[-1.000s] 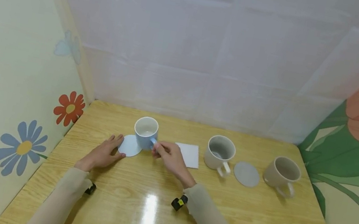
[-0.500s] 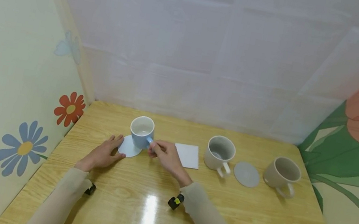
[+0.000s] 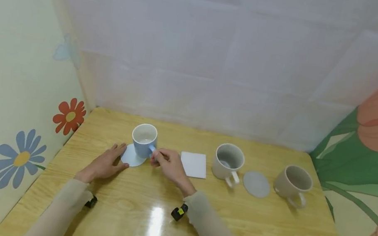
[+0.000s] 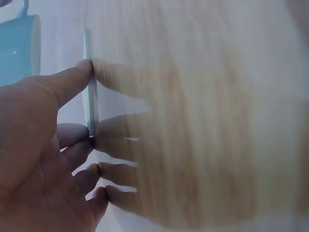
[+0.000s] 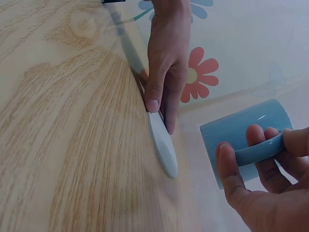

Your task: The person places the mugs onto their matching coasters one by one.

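In the head view, gripping the blue mug point(image 3: 142, 147) by its handle point(image 3: 151, 150) with the right hand point(image 3: 172, 168), holding it over the far right side of the pale blue coaster point(image 3: 131, 158). Spreading the left hand point(image 3: 104, 164) loosely, touching that coaster's edge. Seeing bare white inside the blue mug; seeing no contents in the white mug point(image 3: 224, 170), just grey shade; not making out the floor of the beige mug point(image 3: 287, 187). Seeing the square coaster point(image 3: 193, 165) between blue and white mugs, and the grey coaster point(image 3: 256, 184) between white and beige.

In the left wrist view, touching the coaster's rim with thumb and forefinger; judging it thin, light and stiff, best taken by its edges.

In the right wrist view, pinching the handle between thumb and curled fingers, leaving a gap under the mug's base. Judging the glossy mug rigid, probably ceramic, fairly weighty, slippery along its wall and chippable; favouring the handle for holding.
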Demonstrator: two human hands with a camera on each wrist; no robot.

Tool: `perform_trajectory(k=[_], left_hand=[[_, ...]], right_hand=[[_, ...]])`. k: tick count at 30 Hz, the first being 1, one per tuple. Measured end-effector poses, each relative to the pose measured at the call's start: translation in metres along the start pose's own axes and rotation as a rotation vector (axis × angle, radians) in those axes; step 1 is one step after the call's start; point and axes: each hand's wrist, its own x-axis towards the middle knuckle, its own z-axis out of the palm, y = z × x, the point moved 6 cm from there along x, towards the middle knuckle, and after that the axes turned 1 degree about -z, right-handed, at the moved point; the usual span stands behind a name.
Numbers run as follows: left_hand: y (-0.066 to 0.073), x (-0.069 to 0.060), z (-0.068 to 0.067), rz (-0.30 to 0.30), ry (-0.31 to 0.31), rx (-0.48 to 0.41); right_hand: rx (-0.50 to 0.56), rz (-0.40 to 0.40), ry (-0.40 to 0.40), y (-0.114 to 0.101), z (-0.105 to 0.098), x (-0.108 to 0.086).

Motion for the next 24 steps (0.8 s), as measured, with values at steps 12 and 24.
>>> perform_trajectory(k=[12, 24], left_hand=[[0.002, 0.001, -0.002, 0.013, 0.018, 0.013], [0.001, 0.002, 0.0, -0.002, 0.002, -0.007]], right_hand=[[0.006, 0.019, 0.001, 0.005, 0.005, 0.003], [0.004, 0.022, 0.007, 0.007, 0.012, 0.006]])
